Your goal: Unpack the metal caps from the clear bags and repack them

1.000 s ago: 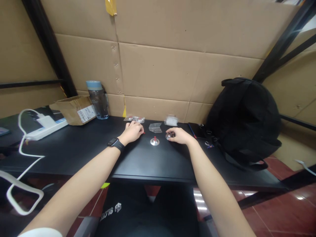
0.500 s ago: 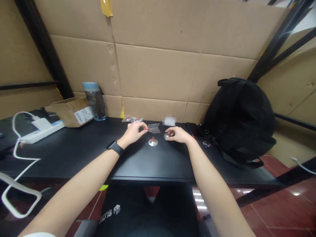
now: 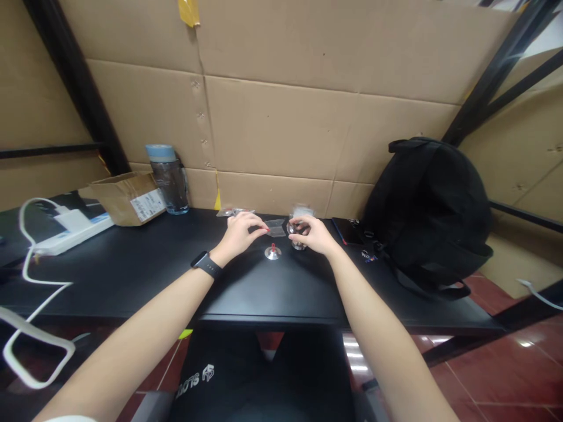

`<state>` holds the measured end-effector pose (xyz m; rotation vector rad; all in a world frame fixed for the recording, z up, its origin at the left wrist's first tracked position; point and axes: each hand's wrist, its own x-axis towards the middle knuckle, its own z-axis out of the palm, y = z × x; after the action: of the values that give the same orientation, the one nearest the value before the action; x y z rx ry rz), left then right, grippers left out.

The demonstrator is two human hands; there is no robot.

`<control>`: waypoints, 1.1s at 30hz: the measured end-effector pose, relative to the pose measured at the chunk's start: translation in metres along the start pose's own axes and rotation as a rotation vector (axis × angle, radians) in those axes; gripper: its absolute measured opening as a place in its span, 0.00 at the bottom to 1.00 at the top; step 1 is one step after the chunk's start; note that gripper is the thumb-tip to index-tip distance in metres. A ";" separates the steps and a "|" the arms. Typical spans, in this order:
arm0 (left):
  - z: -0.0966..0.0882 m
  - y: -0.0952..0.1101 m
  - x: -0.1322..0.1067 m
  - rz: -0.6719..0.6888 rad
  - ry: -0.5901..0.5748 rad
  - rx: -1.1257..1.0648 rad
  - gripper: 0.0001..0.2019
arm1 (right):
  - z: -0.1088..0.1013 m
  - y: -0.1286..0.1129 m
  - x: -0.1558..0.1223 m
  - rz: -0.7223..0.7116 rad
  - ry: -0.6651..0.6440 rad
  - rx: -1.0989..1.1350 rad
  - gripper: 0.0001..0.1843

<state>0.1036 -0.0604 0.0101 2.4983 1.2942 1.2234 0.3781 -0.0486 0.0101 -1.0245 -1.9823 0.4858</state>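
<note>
My left hand [image 3: 244, 230] is closed in a pinch on the left end of a small clear plastic bag [image 3: 276, 227], which has red at the pinched edge. My right hand [image 3: 313, 233] is closed by the fingertips on a shiny silver finger cymbal [image 3: 291, 228], tilted on edge at the bag's right end. I cannot tell whether it is inside the bag. Under the right fingers a second silver cymbal [image 3: 299, 246] rests on the black table, partly hidden. A third cymbal [image 3: 272, 252], with a red loop upright on its dome, lies between my hands.
Behind my left hand lie clear packets [image 3: 236, 211]; another clear packet [image 3: 303, 210] is behind the right. A phone-like dark slab [image 3: 347, 231], keys [image 3: 368, 256] and a black backpack [image 3: 433, 217] are at right. A carton [image 3: 127, 199], bottle [image 3: 169, 179] and power strip [image 3: 73, 234] stand left.
My right hand has lifted a cymbal off the table and moved it left and up to the bag. Another cymbal now shows beneath it. The left hand has shifted slightly right with the bag.
</note>
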 end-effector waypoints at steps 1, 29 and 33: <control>0.001 0.002 0.000 0.005 0.014 -0.001 0.07 | 0.004 -0.004 0.000 -0.014 0.014 0.028 0.22; 0.005 0.020 -0.003 0.033 0.118 -0.013 0.05 | 0.054 -0.042 -0.004 -0.003 0.076 0.342 0.22; 0.003 0.024 -0.003 0.033 0.146 0.001 0.06 | 0.054 -0.037 -0.003 0.066 -0.004 0.392 0.18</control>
<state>0.1207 -0.0771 0.0156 2.4813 1.2883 1.4370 0.3175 -0.0705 0.0013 -0.8407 -1.7651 0.8735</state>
